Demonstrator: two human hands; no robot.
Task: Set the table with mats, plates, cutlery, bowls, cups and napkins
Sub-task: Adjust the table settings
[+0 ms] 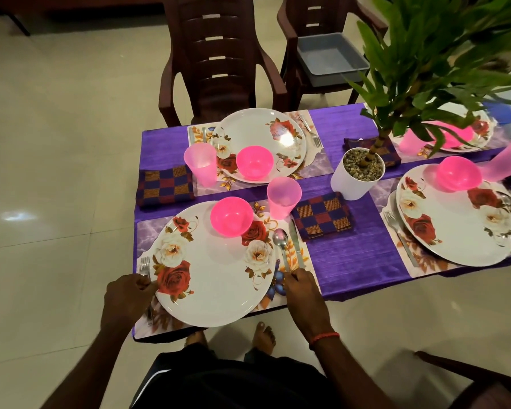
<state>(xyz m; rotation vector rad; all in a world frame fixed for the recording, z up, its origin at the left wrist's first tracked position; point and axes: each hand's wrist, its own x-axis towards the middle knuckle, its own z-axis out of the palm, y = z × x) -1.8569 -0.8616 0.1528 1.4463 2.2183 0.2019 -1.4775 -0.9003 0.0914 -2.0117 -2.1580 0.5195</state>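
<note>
**Both hands at the cutlery of the near place setting**

The left hand [129, 292] lay at the left rim of the nearest floral plate [213, 273], fingers curled closed around the handle of a fork [144, 265] whose tines pointed away from the person. The right hand [300, 283] rested on the other side of the plate, its fingertips pressed down on the handle ends of a spoon [280, 242] and a table knife [295, 240]; whether it gripped them or only touched them could not be told. A red thread bracelet [325, 338] circled that wrist.

The plate sat on a marbled, leaf-printed placemat [303, 261] over a purple tablecloth [357, 261]. A pink bowl [231, 215] stood on the plate's far edge, a pink cup [283, 197] just beyond the mat, and a checked napkin [323, 215] lay beside the cup to the right.

Across the table a second setting held a floral plate [261, 143], pink bowl [254, 162], pink cup [200, 163], checked napkin [165, 187] and a fork [310, 129]. To the right, a third plate [455, 222] carried a bowl [458, 172], with a fork [400, 234] at its left and a spoon [509, 203] on its right. A fourth setting lay partly hidden behind the leaves of a potted plant [357, 175] in a white pot.

Two brown plastic chairs [216, 54] stood beyond the table, one holding a grey tub [331, 57].
</note>
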